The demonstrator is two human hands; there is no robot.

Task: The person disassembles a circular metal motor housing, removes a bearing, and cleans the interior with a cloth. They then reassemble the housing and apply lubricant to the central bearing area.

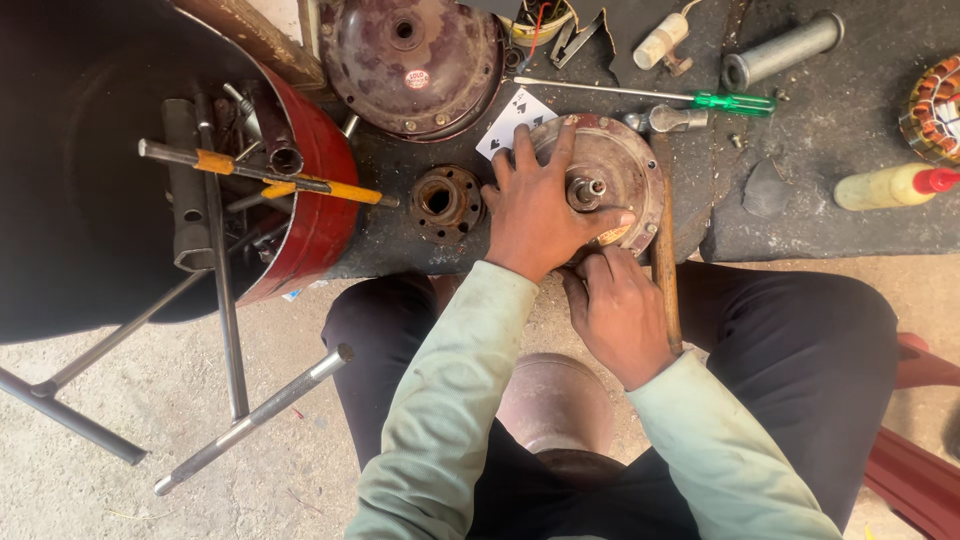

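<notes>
**Soft daylight, sharp centre, deep shade at your left**

You work in even, diffuse daylight; shadows under your left hand and right hand are short and soft. The red drum holds a near-black interior. The pale floor looks slightly washed out. Focus is crisp mid-frame; edges bend a little from the wide lens.

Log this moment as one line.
left hand: flat on round metal cover | right hand: at cover's near edge | beside: rusty ring, playing card, green screwdriver
</notes>
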